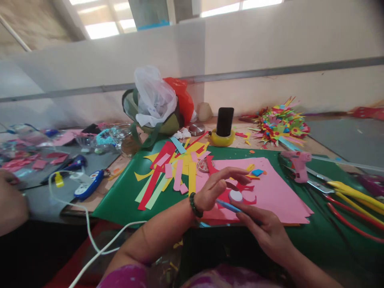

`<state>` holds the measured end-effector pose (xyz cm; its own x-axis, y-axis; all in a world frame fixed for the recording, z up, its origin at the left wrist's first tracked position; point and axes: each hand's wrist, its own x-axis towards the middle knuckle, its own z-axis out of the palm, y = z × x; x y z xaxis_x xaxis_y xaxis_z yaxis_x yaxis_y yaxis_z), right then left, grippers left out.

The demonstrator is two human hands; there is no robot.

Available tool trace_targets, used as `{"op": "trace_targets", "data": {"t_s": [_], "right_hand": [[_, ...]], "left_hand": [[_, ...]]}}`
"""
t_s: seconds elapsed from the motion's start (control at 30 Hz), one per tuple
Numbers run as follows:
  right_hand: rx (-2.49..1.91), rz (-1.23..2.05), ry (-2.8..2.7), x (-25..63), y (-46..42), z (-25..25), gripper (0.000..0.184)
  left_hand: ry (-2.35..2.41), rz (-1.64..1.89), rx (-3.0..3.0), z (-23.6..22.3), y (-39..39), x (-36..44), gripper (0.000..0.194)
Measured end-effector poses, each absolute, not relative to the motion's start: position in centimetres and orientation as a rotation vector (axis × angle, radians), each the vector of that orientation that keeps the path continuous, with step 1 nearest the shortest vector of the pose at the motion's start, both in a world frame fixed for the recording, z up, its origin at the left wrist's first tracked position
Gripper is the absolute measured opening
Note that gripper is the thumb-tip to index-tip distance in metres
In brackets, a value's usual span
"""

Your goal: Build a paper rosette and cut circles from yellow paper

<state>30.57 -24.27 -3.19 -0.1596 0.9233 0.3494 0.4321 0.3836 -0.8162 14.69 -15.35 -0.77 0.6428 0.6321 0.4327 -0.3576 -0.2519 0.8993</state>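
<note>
My left hand (214,186), with a dark beaded bracelet at the wrist, hovers over the near edge of the pink paper sheets (276,188). Its fingers are stretched out and nothing shows in them. My right hand (267,228) grips a slim blue pen-like tool (228,206) whose tip points left, under the left palm. Just beyond the tool is a small white round piece (235,196). Red paper cutouts (249,197) lie by it on the pink sheets, and a small blue paper piece (257,172) rests farther back.
Paper strips (180,172) cover part of the green mat (120,200). At right lie a pink glue gun (297,164) and large scissors (345,188). Behind stand a phone (225,122) on a yellow holder and a paper-flower ball (280,124). Another person's hand (12,200) is at left.
</note>
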Motion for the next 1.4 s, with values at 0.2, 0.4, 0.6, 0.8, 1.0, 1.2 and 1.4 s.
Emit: {"op": "trace_targets", "data": {"t_s": [0.2,0.4,0.6,0.8,1.0,1.2,1.4], "right_hand": [[-1.122,0.503,-1.475,32.2,-23.5,-3.2,0.024],[-1.067,0.382,-1.137,35.6,-23.5,-2.1,0.02],[-1.316,0.469,-1.431,36.2,-23.9,-1.6,0.015],[-1.467,0.442,-1.807,34.3,-21.6,-1.8,0.029],[-1.794,0.419,-2.053,32.0,-19.5,-2.5,0.045],[-1.804,0.247,-1.843,35.1,-19.9,-1.8,0.04],[-2.187,0.053,-1.623,39.9,-21.4,-2.7,0.039]], "left_hand": [[0.678,1.188,1.461,-0.5,-12.6,13.7,0.066],[0.911,0.656,2.281,-1.1,-11.3,13.6,0.049],[0.79,0.348,2.559,-2.5,-12.2,15.3,0.037],[0.745,0.516,2.336,-2.2,-11.0,14.3,0.033],[1.159,0.697,2.238,-2.3,-8.7,12.2,0.024],[1.706,0.588,2.211,-3.2,-8.4,12.5,0.056],[1.704,0.576,2.168,-3.5,-8.7,13.2,0.081]]}}
